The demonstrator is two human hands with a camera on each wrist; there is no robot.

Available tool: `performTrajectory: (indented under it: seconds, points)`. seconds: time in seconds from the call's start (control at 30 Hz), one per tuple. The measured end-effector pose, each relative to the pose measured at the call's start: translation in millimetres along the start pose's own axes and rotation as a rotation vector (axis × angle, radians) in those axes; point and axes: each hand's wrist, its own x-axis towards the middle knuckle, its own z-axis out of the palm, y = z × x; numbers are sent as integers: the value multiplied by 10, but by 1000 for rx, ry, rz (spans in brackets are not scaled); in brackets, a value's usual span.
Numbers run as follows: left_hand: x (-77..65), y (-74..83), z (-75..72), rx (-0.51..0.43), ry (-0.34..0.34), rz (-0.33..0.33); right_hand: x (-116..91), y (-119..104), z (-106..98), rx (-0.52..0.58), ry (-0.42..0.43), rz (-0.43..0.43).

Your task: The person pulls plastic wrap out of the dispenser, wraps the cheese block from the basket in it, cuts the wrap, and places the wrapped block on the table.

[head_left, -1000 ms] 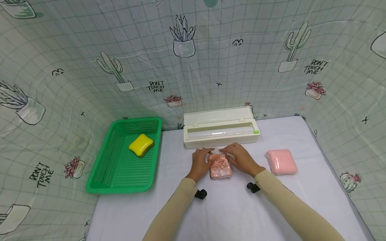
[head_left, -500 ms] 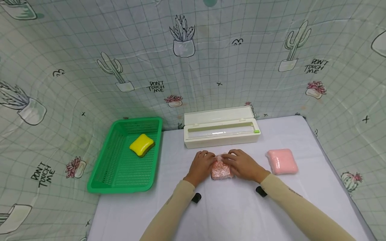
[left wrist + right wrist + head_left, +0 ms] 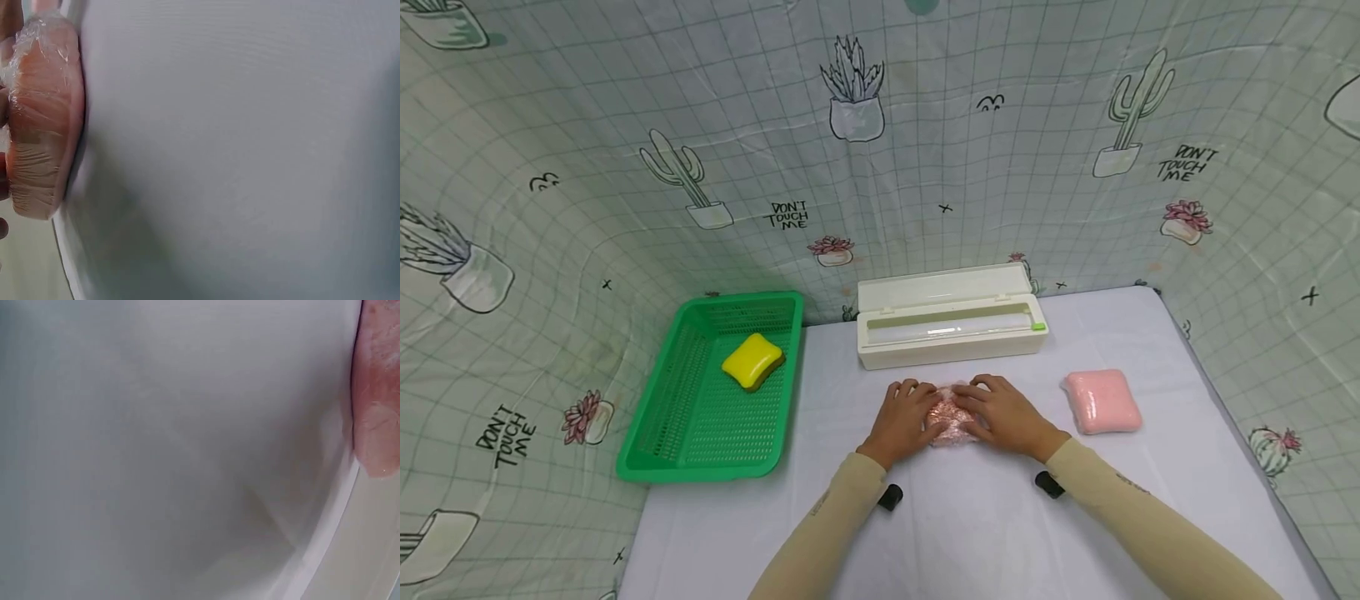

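A pink-orange sponge [image 3: 950, 414] wrapped in crinkled clear film lies on the white table in front of the film dispenser. On its left side rests my left hand [image 3: 901, 422], with fingers and thumb spread over the wrap. From the right, my right hand [image 3: 1009, 421] presses on the same sponge, fingers over its far part and thumb nearer. In the left wrist view the sponge [image 3: 47, 119] shows its smooth wrapped side, with a few fingertips on top. Only an edge of the sponge [image 3: 377, 419] appears in the right wrist view; the hand itself is out of sight there.
A white film dispenser [image 3: 951, 352] stands behind the hands, lid up, with a roll inside. To the left is a green basket [image 3: 707, 471] holding a yellow sponge [image 3: 751, 360]. A pink sponge [image 3: 1103, 402] lies at the right. A patterned cloth encloses the table.
The loose film at the sponge's far end has been folded down onto it. Both hands have shifted slightly nearer and now lie over the sponge, with the thumbs moved onto its near part.
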Motion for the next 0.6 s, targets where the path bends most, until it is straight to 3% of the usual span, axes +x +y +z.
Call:
performTrajectory:
  seconds: [0.17, 0.33, 0.4, 0.53, 0.6]
  points:
    - [-13, 30, 23, -4, -20, -36, 7, -14, 23, 2, 2, 0]
    - [-31, 120, 7, 67, -35, -65, 2, -25, 27, -56, -16, -5]
    - [-49, 189, -5, 118, 5, -64, -8, -33, 9, -75, -7, -14]
    - [-85, 366, -24, 170, 174, -34, -6, -45, -59, -36, 28, -13]
    - [-99, 455, -19, 190, 226, -9, -1, -40, -83, 2, 35, 4]
